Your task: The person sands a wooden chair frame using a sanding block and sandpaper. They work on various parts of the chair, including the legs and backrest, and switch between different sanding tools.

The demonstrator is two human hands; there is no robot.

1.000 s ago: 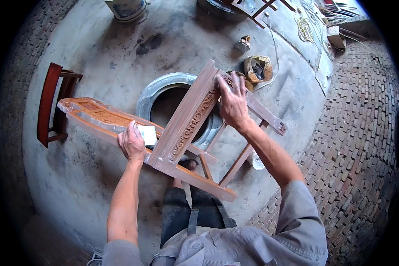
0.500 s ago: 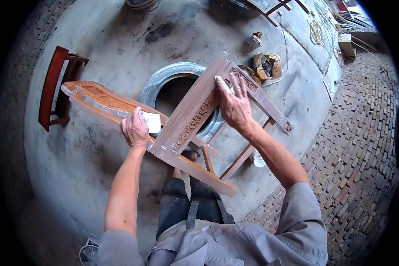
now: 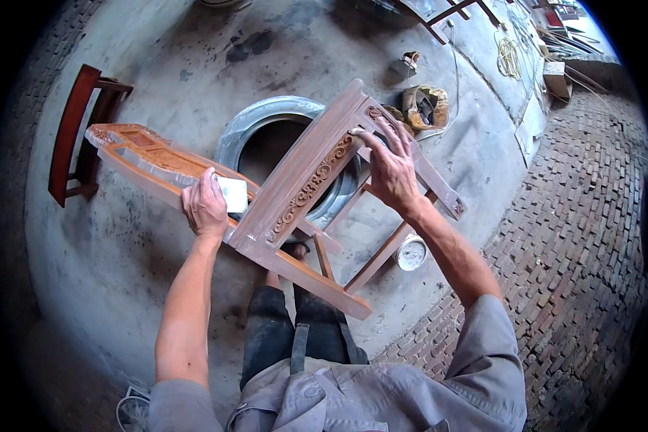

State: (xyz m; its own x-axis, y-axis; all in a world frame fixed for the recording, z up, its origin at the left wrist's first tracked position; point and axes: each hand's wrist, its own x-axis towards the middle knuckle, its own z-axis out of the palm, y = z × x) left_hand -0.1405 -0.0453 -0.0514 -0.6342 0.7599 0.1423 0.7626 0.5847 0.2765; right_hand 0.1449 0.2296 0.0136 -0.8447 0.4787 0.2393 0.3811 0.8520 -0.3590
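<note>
A wooden chair [image 3: 304, 149] with carved panels lies tipped back in front of me, pale dust over its reddish-brown wood. Its carved backrest [image 3: 157, 153] points left and its legs point to the lower right. My left hand [image 3: 205, 205] is closed at the edge of the backrest, with a white rectangular pad [image 3: 233, 195] showing beside the thumb. On the carved seat rails, my right hand [image 3: 394, 167] presses with bent fingers, the thumb near the front rail's scrollwork. A pale bit shows by that thumb; the rest of whatever lies under the fingers is hidden.
A dusty tyre [image 3: 232, 133] lies on the concrete floor below the chair. A dark red wooden stool [image 3: 70, 137] stands at left. An open bag [image 3: 439, 108], a small box [image 3: 405, 66], a white lidded tub [image 3: 411, 253] and coiled yellow cord [image 3: 509, 59] are at right.
The whole view has shifted slightly, moving the scene leftward. My right hand has slid a little down the rails, its fingers more bent. My left hand stays at the backrest with the white pad.
</note>
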